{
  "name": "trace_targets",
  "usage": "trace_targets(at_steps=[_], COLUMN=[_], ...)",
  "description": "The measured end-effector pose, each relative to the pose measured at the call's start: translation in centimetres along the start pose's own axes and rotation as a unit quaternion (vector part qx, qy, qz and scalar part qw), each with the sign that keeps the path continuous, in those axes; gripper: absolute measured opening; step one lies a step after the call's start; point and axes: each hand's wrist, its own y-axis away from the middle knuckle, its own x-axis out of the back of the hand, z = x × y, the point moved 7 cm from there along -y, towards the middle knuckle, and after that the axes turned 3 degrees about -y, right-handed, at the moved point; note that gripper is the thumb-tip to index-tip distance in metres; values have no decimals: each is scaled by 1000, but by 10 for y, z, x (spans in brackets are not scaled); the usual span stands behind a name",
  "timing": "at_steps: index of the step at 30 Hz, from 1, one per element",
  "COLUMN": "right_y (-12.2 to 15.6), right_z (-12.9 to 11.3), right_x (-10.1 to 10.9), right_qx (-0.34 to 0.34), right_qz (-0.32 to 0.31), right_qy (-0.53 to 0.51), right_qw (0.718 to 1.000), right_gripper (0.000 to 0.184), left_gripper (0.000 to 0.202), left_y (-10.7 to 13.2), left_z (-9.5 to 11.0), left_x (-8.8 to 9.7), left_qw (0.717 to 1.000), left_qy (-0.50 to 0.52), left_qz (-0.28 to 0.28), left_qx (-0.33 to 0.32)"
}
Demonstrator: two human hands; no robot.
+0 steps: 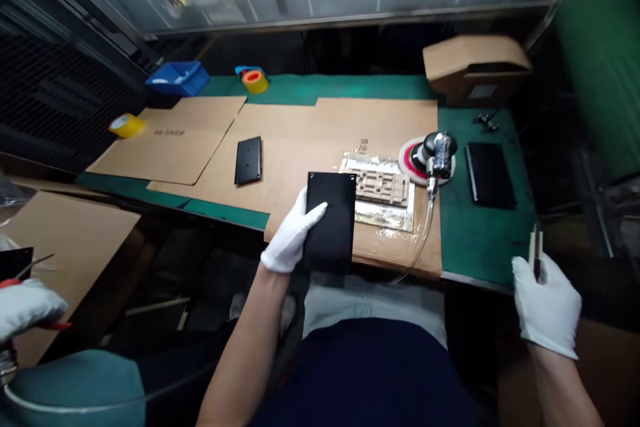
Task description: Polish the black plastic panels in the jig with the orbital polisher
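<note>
Head view: white-gloved left hand (293, 233) closed on the matte black rectangular panel (331, 223), fingers flat across its face, a mark-free hold. Panel sits over the green-topped desk (480, 233) edge at 6 o'clock, smooth, corner hole showing. White-gloved right hand (547, 307), 4 o'clock, pinches slim pale-and-dark sticks (535, 250).

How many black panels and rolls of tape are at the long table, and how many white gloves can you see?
Black panels: 3
Rolls of tape: 2
White gloves: 3 (one on another person)
Total: 8
</note>
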Motion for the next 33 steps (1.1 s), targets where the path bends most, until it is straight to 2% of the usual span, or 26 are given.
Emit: trace_targets(at_steps=[2, 4, 6, 8, 10, 12, 15, 17, 19, 21, 23, 25, 26, 27, 29, 31, 32, 33], right_y=[-26, -37, -36, -28, -17, -7, 0, -8, -29, -61, -96, -123, -133, -141, -149, -147, -142, -134], right_z=[3, -8, -21, -28, -30, -34, -55, -88, -135, -187, -228, -258, -268, -277, -288, -295, -298, -302], right_x=[-4, -15, -26, -35, -38, -33, -15, -4, -2, -14, -39, -65, -73, -77, -76, -66, -61, -55], right_qx=[-37, -18, 7, 14, 17, 30, 75, 123, 173, 185, 126, 51, 19, -1, -8, 31, 61, 100], right_qz=[25, 14, 13, 24, 44, 74, 136, 161, 144, 78, -24, -107, -123, -128, -123, -122, -123, -123], right_qy=[48, 75, 90, 105, 120, 128, 105, 70, 35, 18, 22, 43, 51, 56, 55, 50, 50, 50], right_qw=[998, 997, 996, 994, 992, 989, 982, 977, 974, 979, 991, 992, 991, 990, 991, 991, 989, 986], right_gripper=[64, 61, 58, 56, 57, 58, 59, 57, 59, 68, 86, 83, 76, 68, 56, 53, 53, 53], left_gripper=[76, 82, 78, 74, 71, 65, 53, 63, 76, 79, 77, 75, 73, 71, 65, 65, 66, 68], left_y=[-58, -109, -146, -172, -187, -187, -164, -143, -128, -122, -121, -125, -129, -134, -146, -154, -154, -153], left_z=[34, 50, 47, 36, 22, 8, -10, -23, -31, -37, -43, -47, -48, -47, -40, -28, -20, -10], left_x=[-14, -44, -79, -109, -130, -138, -131, -119, -110, -106, -107, -108, -107, -103, -86, -63, -53, -46], left_qw=[983, 940, 866, 794, 733, 681, 627, 610, 606, 606, 608, 625, 646, 682, 785, 879, 908, 925], left_qy=[-128, -248, -365, -448, -518, -583, -629, -642, -655, -663, -662, -648, -633, -608, -518, -392, -333, -286], left_qz=[-92, -208, -329, -401, -422, -400, -343, -307, -257, -220, -210, -210, -207, -196, -150, -104, -92, -91], left_qx=[-90, -111, -92, -94, -127, -193, -305, -349, -371, -381, -385, -381, -372, -357, -305, -252, -237, -232])
